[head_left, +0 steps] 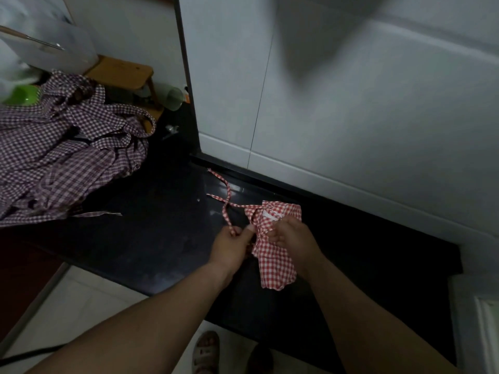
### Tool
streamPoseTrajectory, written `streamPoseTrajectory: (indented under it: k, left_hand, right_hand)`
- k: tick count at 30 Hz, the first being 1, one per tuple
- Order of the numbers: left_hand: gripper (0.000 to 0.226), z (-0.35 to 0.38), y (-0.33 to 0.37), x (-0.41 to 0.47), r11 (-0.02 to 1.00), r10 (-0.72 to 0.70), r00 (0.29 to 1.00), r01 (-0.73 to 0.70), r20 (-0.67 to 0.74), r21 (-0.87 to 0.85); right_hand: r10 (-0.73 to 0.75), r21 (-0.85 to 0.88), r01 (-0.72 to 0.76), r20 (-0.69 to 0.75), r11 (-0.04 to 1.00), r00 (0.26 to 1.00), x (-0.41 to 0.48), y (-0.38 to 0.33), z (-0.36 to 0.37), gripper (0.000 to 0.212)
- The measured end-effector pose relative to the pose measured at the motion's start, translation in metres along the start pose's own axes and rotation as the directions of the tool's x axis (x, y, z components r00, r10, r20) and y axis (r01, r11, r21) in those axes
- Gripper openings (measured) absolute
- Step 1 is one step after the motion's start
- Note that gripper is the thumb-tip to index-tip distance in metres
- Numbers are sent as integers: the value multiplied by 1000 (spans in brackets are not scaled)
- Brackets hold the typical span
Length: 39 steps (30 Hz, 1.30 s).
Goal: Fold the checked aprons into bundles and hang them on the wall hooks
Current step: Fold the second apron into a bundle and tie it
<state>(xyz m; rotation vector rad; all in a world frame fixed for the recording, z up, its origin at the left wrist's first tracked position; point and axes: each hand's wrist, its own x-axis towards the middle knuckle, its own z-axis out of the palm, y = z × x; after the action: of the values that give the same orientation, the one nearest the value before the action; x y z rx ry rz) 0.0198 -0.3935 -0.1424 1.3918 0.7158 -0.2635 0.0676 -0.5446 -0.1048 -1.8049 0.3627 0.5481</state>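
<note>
My left hand (232, 242) has its fingers (235, 231) curled, with thumb and forefinger pinching the strap (227, 197) of the red checked apron (275, 261). My right hand (291, 237) has its fingers curled down over the middle of the same apron, gripping it where the bundle narrows. The two hands are just beside each other.

The apron is folded into a compact bundle. Its upper end sits on the black table (151, 238), and its lower end hangs past the front edge. From the left hand, the strap runs up and away across the table toward the white tiled wall (351, 117), crossing a second strap end on the way.

Well apart, on the left end of the table, lies a loose pile of purple checked aprons (62, 152). Behind the pile are a green cup (23, 94) and a wooden stand (121, 72); beside the stand lies a tipped glass tumbler (174, 98). Below the table, a sandalled foot (206, 352) stands on the pale floor.
</note>
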Motion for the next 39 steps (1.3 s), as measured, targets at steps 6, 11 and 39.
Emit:
streamPoseTrajectory:
  k: [6, 11, 39]
  left_hand:
    - [36, 23, 8, 1, 995, -93, 985, 98, 142, -28]
    - [40, 32, 9, 4, 998, -61, 961, 51, 269, 46]
    - [43, 35, -4, -24, -78, 312, 272, -948, 910, 310]
  right_hand:
    - [99, 227, -96, -2, 969, 995, 2, 3, -6, 25]
    - [219, 451, -188, -18, 872, 975, -3, 9, -13, 28]
    - [186, -24, -184, 160, 983, 969, -6, -7, -90, 19]
